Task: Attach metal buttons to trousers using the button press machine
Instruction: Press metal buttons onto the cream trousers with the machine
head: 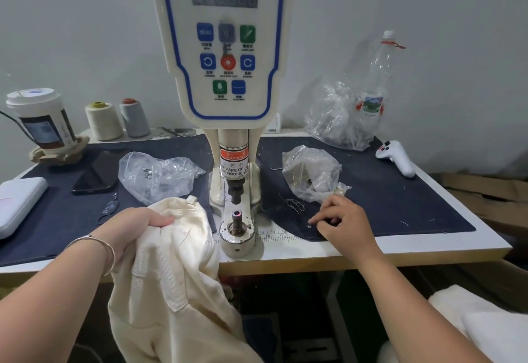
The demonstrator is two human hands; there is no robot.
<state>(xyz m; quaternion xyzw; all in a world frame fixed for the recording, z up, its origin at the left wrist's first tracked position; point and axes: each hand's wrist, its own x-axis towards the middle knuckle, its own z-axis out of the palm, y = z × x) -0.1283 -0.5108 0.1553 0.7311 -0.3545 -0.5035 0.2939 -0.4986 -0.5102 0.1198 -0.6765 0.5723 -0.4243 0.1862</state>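
The white button press machine [225,48] stands in the middle of the table, its lower die post [237,219] bare under the punch. My left hand [134,228] grips a bunch of the cream trousers [171,277], which hang over the table's front edge left of the die. My right hand [343,219] rests on the dark mat to the right, fingers curled, fingertips at a small metal button [310,227] lying on the mat. Whether it pinches anything is unclear.
Plastic bags of metal parts lie left [157,175] and right [311,174] of the machine. A phone [95,174], cup [40,119], two thread cones [117,119], a larger bag and bottle [351,111], and a white controller [397,156] sit around.
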